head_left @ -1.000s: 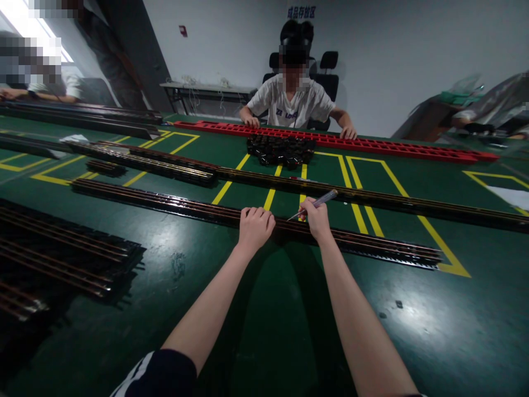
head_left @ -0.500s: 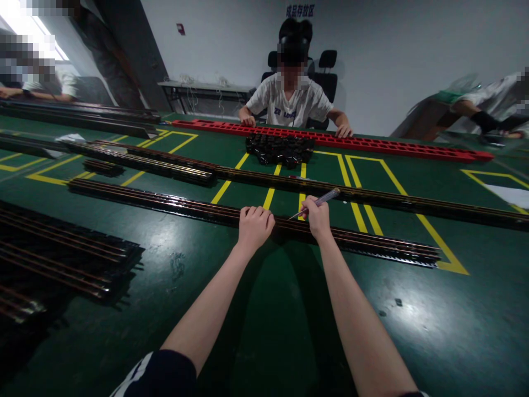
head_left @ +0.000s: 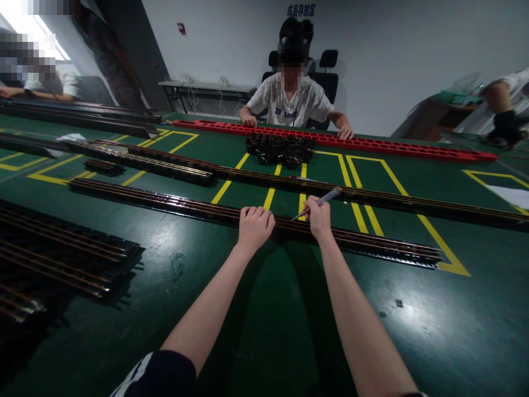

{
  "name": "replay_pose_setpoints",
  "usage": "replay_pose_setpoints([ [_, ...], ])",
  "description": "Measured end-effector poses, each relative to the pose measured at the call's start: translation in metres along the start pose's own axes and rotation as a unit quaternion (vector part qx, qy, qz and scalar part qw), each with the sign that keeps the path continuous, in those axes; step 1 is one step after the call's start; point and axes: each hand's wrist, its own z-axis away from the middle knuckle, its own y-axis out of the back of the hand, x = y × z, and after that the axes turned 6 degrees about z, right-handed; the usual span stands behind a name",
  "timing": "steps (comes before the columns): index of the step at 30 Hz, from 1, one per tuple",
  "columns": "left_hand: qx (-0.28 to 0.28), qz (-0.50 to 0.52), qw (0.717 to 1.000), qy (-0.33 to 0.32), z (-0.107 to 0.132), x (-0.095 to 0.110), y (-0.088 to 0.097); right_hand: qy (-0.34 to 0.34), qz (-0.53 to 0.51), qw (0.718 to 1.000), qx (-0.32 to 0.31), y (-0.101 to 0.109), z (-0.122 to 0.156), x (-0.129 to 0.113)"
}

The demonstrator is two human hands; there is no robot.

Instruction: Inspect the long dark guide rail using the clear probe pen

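Note:
A long black rail (head_left: 190, 208) with copper-coloured strips lies slantwise across the table in front of me. My left hand (head_left: 255, 226) is closed over the rail near its middle, the fingers curled across its far side. Just to the right, my right hand (head_left: 317, 216) grips a screwdriver (head_left: 328, 196) with a pale, see-through handle. Its thin shaft slants down to the left, and the tip is at the rail's strips, between my two hands. Whether the tip touches a strip is too small to tell.
Another long black rail (head_left: 413, 204) runs behind mine. Beyond it are a heap of black parts (head_left: 281, 150) and a red slotted frame (head_left: 392, 144), on which a person opposite rests both hands. More striped rails (head_left: 61, 242) lie at left on the green table (head_left: 173, 309).
The screwdriver tip has shifted slightly to the right along the rail. My left hand stays in place. At the far right, another person's arm has moved.

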Motion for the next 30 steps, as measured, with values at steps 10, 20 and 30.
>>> replay_pose_setpoints([
  [10, 0.015, -0.018, 1.0, -0.008, -0.0001, -0.0018, -0.0037, -0.003, -0.015, 1.0, 0.014, -0.0019, -0.0013, 0.0014],
  [20, 0.012, -0.008, 1.0, -0.007, 0.0004, -0.0014, -0.0023, -0.01, -0.022, 1.0, 0.005, -0.0012, 0.0, -0.0022],
  [30, 0.016, -0.011, 1.0, -0.008, -0.0005, -0.0017, -0.0026, -0.011, -0.018, 1.0, 0.004, -0.0001, -0.0001, -0.0014],
])
